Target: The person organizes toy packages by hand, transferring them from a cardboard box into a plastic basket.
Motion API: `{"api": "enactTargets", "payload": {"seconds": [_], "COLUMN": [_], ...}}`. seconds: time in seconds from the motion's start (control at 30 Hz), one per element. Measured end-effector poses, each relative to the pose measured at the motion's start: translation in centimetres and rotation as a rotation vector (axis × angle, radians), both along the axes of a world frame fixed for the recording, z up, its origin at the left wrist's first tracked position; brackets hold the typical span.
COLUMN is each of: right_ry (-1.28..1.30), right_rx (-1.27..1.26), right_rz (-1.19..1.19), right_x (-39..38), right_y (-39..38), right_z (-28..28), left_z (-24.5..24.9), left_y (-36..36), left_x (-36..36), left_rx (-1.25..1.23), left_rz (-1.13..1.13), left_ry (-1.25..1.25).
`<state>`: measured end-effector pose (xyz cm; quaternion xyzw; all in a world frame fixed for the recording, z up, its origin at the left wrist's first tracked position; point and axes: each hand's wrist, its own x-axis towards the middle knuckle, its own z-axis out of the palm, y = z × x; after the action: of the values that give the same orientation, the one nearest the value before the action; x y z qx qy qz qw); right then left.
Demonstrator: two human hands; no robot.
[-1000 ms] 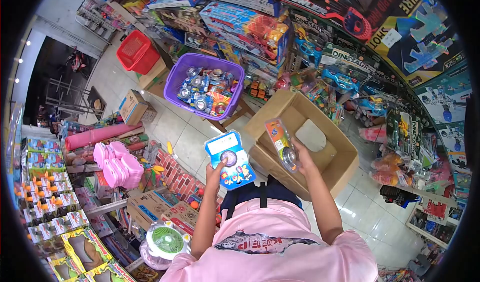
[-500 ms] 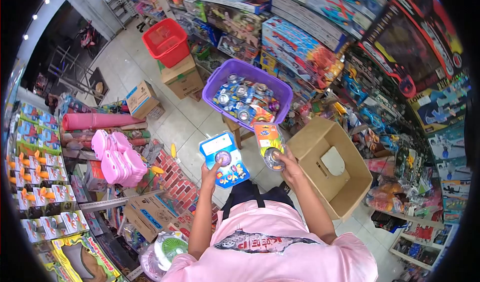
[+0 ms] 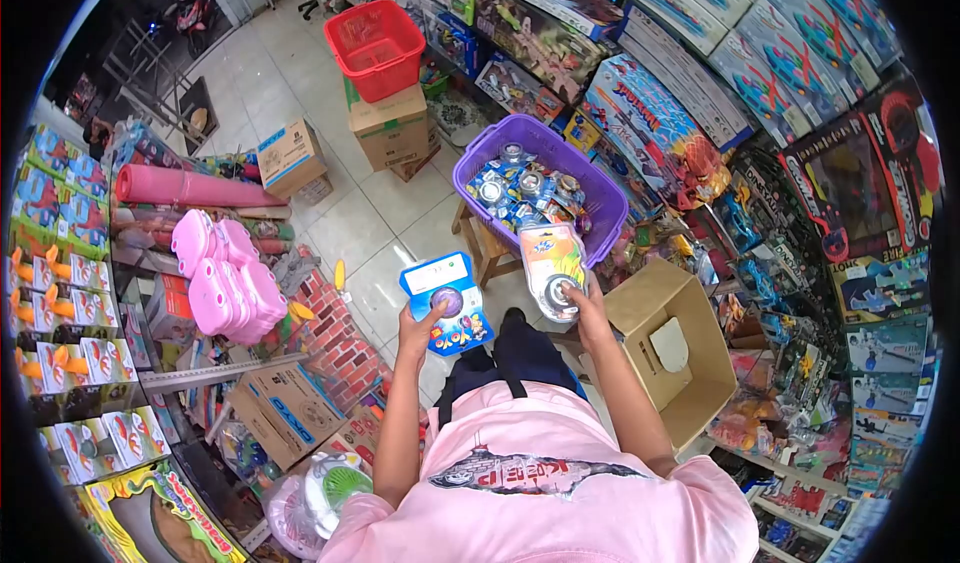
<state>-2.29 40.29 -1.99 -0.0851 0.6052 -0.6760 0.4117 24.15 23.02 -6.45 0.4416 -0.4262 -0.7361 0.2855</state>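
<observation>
My left hand [image 3: 421,325] grips a blue carded yo-yo pack [image 3: 443,301], its thumb resting by the round purple yo-yo. In my right hand [image 3: 586,305] is another yo-yo pack [image 3: 551,266], with an orange and green card and a clear blister over a round yo-yo. Both packs are held apart, in front of my body. Just beyond the right-hand pack, a purple basket [image 3: 612,198] holds several more packed yo-yos [image 3: 528,183]. To the right of my right hand stands an open cardboard box [image 3: 645,298] with a pale flat piece inside.
A red basket [image 3: 375,48] sits on stacked cartons [image 3: 388,128] ahead. A smaller carton [image 3: 290,158] stands on the tiled floor at left. Pink cases [image 3: 228,278] and hanging toy packs line the left side; boxed toys [image 3: 650,128] fill the right shelves.
My view has shifted, so the baskets appear farther right. The pack in my right hand looks tilted more and its front catches glare. Both hands keep their packs.
</observation>
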Motion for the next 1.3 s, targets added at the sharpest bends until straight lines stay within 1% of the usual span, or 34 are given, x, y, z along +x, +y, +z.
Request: {"api": "enactTargets", "payload": {"seconds": [0.03, 0.1, 0.13, 0.23, 0.27, 0.33, 0.37, 0.43, 0.47, 0.5, 0.57, 0.63, 0.7, 0.77, 0.83, 0.87, 0.93, 1.0, 1.03, 1.1, 1.13, 1.17, 1.27, 1.3], "right_ry": [0.001, 0.188, 0.186, 0.397, 0.394, 0.865, 0.858, 1.073, 0.957, 0.949, 0.942, 0.953, 1.084, 1.099, 1.208, 1.240, 1.217, 1.141, 1.128, 1.094, 1.064, 1.059, 1.061, 1.060], "right_rx": [0.006, 0.078, 0.081, 0.168, 0.166, 0.317, 0.313, 0.519, 0.515, 0.509, 0.482, 0.459, 0.617, 0.641, 0.655, 0.649, 0.636, 0.629, 0.635, 0.581, 0.570, 0.572, 0.317, 0.319], "right_rz": [0.011, 0.015, 0.027, 0.130, 0.139, 0.257, 0.264, 0.345, 0.438, 0.445, 0.554, 0.581, 0.647, 0.604, 0.577, 0.568, 0.577, 0.615, 0.603, 0.540, 0.472, 0.458, 0.228, 0.216], "right_x": [-0.3, -1.2, -1.6, -3.4, -4.9, -8.1, -8.7, -9.2, -9.6, -9.8, -10.0, -9.7, -9.2, -9.0, -9.2, -9.4, -10.1, -10.9, -11.1, -11.6, -11.5, -11.6, -11.6, -11.9], "right_y": [-0.7, -2.5, -3.7, -8.0, -9.5, -12.7, -14.2, -17.4, -18.7, -19.8, -21.9, -23.2, -23.5, -22.8, -21.6, -21.2, -20.9, -20.8, -20.6, -20.6, -20.5, -20.2, -19.4, -19.5], "right_z": [0.2, 0.7, 1.3, 2.8, 1.5, -2.0, -2.1, -2.1, -1.9, -2.7, -5.8, -6.7, -7.2, -6.3, -5.1, -5.7, -6.0, -6.3, -6.3, -6.1, -5.5, -5.5, -5.6, -5.0], "left_z": [0.2, -0.1, -0.3, 0.1, 0.4, 0.5, 0.5, 1.1, 1.4, 1.8, 2.8, 3.1, 3.2, 3.9, 4.3, 4.4, 4.3, 4.4, 4.6, 5.0, 5.3, 5.1, 3.9, 4.0], "left_y": [-0.1, -0.5, -0.8, -1.6, -2.0, -3.0, -3.4, -4.1, -4.4, -4.7, -5.2, -5.8, -6.4, -7.2, -8.3, -8.8, -9.9, -11.1, -11.6, -12.7, -13.2, -13.6, -15.2, -15.5], "left_x": [-0.2, -0.3, -0.3, -0.3, -0.4, -0.4, -0.5, -0.9, -1.2, -1.5, -2.1, -2.7, -3.2, -4.3, -5.6, -6.4, -8.0, -9.7, -10.7, -13.0, -14.4, -15.7, -19.6, -21.1], "left_rx": [-0.002, -0.001, 0.002, 0.009, 0.008, -0.007, -0.022, -0.034, -0.053, -0.073, -0.080, -0.091, -0.076, -0.080, -0.086, -0.090, -0.096, -0.107, -0.109, -0.062, -0.068, -0.075, -0.127, -0.132], "left_rz": [0.005, 0.036, 0.036, 0.052, 0.058, 0.076, 0.086, 0.121, 0.139, 0.157, 0.182, 0.205, 0.208, 0.200, 0.187, 0.186, 0.172, 0.078, 0.061, -0.055, -0.075, -0.087, -0.138, -0.149], "left_ry": [-0.007, -0.003, -0.011, -0.028, -0.034, -0.038, -0.039, -0.061, -0.050, -0.040, -0.064, -0.085, -0.118, -0.130, -0.141, -0.142, -0.147, -0.195, -0.202, -0.242, -0.236, -0.237, -0.260, -0.258]}}
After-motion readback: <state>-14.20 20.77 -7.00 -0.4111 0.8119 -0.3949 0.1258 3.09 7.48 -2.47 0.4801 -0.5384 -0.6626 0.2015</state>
